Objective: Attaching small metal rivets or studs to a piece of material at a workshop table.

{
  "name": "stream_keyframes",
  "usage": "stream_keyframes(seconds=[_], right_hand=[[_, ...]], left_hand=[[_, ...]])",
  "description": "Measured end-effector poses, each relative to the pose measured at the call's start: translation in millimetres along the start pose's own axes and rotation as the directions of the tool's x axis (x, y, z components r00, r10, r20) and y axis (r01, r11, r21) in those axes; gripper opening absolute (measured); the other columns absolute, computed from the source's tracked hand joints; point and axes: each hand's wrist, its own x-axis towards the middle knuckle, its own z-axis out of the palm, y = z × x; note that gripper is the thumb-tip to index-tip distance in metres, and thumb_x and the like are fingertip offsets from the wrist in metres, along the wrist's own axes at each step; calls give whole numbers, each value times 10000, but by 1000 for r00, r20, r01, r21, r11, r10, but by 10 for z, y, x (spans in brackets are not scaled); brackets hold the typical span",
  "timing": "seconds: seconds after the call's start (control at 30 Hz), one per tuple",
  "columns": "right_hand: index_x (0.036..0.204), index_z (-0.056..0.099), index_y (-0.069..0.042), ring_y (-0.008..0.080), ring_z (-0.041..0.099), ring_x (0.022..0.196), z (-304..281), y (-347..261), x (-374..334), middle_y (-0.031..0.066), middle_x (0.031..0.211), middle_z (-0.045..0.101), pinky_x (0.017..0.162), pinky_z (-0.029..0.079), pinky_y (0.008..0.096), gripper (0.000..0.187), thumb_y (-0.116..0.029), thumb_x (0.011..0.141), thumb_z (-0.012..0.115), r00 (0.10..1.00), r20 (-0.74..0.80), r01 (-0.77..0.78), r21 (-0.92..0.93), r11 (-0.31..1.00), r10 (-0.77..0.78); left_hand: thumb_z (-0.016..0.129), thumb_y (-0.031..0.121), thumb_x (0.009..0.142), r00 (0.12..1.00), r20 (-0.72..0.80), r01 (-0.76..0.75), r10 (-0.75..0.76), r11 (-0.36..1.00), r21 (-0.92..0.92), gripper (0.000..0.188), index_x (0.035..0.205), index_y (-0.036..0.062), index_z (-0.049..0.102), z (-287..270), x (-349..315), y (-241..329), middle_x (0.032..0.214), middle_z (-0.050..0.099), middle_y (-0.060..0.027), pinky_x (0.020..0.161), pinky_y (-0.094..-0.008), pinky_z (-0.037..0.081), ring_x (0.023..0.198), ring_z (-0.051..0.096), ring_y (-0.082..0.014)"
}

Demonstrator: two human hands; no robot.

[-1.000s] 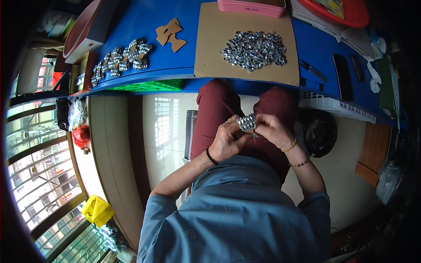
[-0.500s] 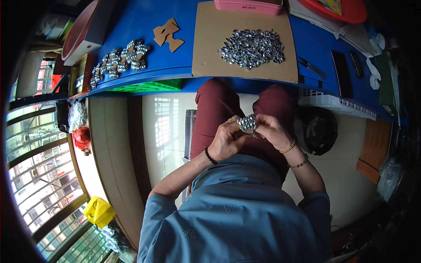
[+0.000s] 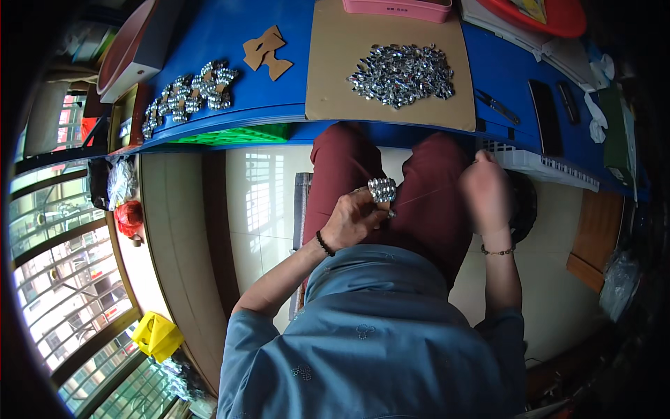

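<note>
My left hand (image 3: 350, 222) is closed on a brown card wrapped with rows of shiny silver beads (image 3: 382, 190), held above my lap. A thin, pale thread (image 3: 426, 194) stretches from the beaded card towards my right hand (image 3: 486, 192). That hand is out over my right knee, blurred by motion, its fingers drawn together at the thread's far end. What else it may hold is too smeared to see. On the table ahead, a loose pile of silver beads (image 3: 401, 75) lies on a cardboard sheet (image 3: 328, 98).
Several bead-wrapped cards (image 3: 192, 91) lie at the table's left, near bare brown cards (image 3: 266, 52). Tweezers (image 3: 497, 106), a dark phone (image 3: 544, 117) and a pink box (image 3: 398, 8) are also on the blue table (image 3: 230, 112). A white basket (image 3: 537, 167) stands below its right edge.
My right hand has moved away from the beaded card, out to the right and forward, and the thread now shows stretched between them. My left hand has shifted slightly left with the card.
</note>
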Motion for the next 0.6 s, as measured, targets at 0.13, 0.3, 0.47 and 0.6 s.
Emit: stream_keyframes(seconds=[0.13, 0.3, 0.47, 0.6], right_hand=[[816, 501, -113, 27, 274, 416, -82, -34, -4, -63, 541, 334, 461, 282, 200, 118, -185, 900, 461, 991, -80, 81, -271, 959, -106], [841, 510, -69, 17, 328, 416, 317, 6, -245, -66, 544, 380, 417, 307, 215, 84, -123, 890, 468, 987, 105, -31, -603, 797, 118], [836, 558, -40, 115, 508, 438, 638, 43, -465, 35, 560, 534, 419, 383, 250, 49, -32, 787, 554, 770, 627, 592, -630, 503, -119], [815, 586, -45, 189, 558, 476, 677, -50, -557, 81, 581, 567, 455, 425, 278, 106, -13, 715, 595, 627, 773, 772, -598, 216, -97]], left_hand=[[560, -88, 729, 982, 18, -189, 189, 972, 138, 139, 854, -28, 578, 45, 12, 13, 852, 527, -82, 595, -252, 461, 652, 549, -153], [590, -95, 674, 818, 153, -552, 554, 683, 478, 243, 891, 6, 549, 94, -9, 168, 871, 567, -117, 629, -271, 494, 676, 592, -245], [603, -111, 633, 693, 156, -652, 704, 520, 552, 268, 857, 24, 541, 132, -45, 221, 888, 576, -121, 596, -291, 509, 716, 598, -266], [611, -112, 621, 621, 135, -685, 772, 451, 573, 274, 843, 29, 530, 135, -55, 175, 891, 578, -117, 568, -299, 515, 738, 607, -250]])
